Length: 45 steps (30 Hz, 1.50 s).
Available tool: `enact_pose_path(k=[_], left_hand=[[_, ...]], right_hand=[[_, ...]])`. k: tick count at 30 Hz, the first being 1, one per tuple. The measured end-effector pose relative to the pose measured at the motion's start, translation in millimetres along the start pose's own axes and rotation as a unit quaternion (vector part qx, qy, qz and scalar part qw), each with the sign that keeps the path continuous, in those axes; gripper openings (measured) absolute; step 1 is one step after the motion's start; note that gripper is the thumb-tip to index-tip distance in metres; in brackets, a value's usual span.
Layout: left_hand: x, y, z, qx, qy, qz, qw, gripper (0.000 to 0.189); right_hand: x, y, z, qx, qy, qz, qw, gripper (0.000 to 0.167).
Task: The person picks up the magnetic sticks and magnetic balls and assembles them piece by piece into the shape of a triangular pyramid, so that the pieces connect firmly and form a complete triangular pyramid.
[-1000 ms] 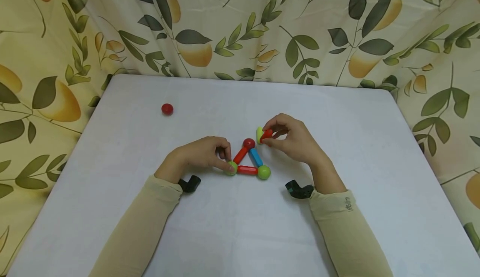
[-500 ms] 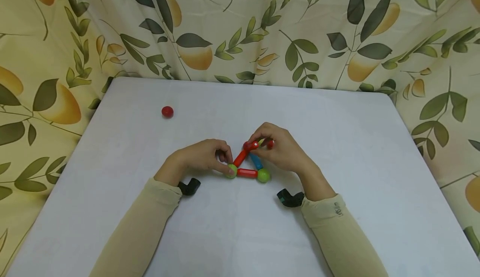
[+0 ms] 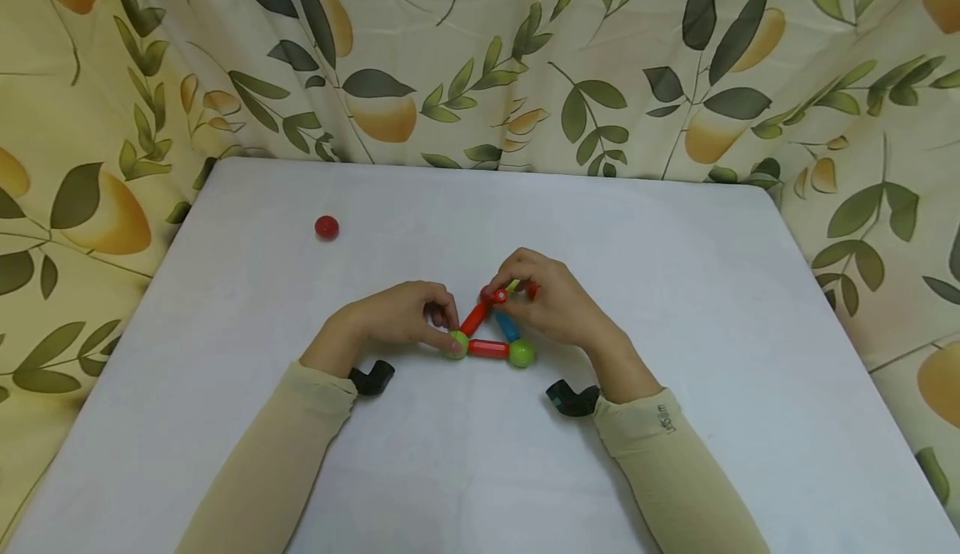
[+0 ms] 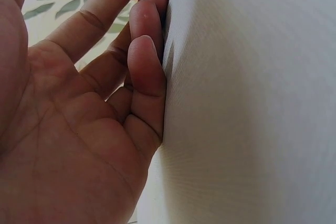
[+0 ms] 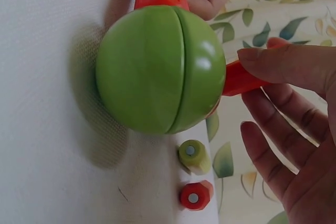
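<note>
A triangle of magnetic rods and balls lies on the white table. Its red rod (image 3: 488, 349) joins two green balls, and a blue rod (image 3: 507, 326) and another red rod (image 3: 474, 319) run up to a red ball (image 3: 486, 292). My left hand (image 3: 397, 316) holds the left green ball (image 3: 457, 345) between thumb and finger. Right at the red ball, my right hand (image 3: 555, 300) pinches a third red rod (image 5: 239, 78), its round end facing the head camera. In the right wrist view, the right green ball (image 5: 152, 72) hides the far end of this rod.
Just beyond my right fingers, a yellow-green rod (image 5: 193, 156) and a loose red rod (image 5: 196, 196) lie side by side. A separate red ball (image 3: 327, 227) sits at the back left. A fruit-patterned curtain (image 3: 450, 62) hangs behind the table's far edge.
My right hand has come left and nearer with the red rod, from beside the yellow-green rod to the red ball. The left hand has stayed on its green ball.
</note>
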<state>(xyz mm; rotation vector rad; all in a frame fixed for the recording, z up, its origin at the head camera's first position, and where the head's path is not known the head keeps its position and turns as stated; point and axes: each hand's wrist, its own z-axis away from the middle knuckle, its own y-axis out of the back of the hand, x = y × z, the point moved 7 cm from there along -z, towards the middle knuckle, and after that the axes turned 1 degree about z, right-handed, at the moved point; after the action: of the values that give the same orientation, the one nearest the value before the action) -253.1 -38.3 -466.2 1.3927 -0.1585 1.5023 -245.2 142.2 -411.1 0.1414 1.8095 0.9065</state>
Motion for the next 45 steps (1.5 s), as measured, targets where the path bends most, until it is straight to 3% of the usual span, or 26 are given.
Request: enact_pose_path(k=[21,26,33,38,45], left_hand=[[-3.9,-2.2,1.7,0.002,-0.007,0.004,1.0000,0.023],[-4.5,-3.2,1.7,0.005,0.001,0.002,1.0000,0.023],[-6.9,-0.6,-0.5,0.011,0.015,0.004,0.9998,0.021],[-7.2,1.6,-0.7,0.018,0.011,0.010,0.9997,0.018],[-6.6,5.8,-1.1,0.044,0.005,0.015,0.9989,0.018]], right_hand=[[3.9,3.2,3.1,-0.030,-0.019,0.028,0.9990,0.034],[18.3,21.4,6.7,-0.011,-0.073,0.069,0.9948,0.043],[53.6,33.8,7.7,0.010,-0.179,0.104,0.9783,0.041],[68.6,24.6,6.5,-0.003,-0.210,0.110,0.9715,0.039],[71.1,22.8,9.3,0.001,-0.239,0.123,0.9631,0.038]])
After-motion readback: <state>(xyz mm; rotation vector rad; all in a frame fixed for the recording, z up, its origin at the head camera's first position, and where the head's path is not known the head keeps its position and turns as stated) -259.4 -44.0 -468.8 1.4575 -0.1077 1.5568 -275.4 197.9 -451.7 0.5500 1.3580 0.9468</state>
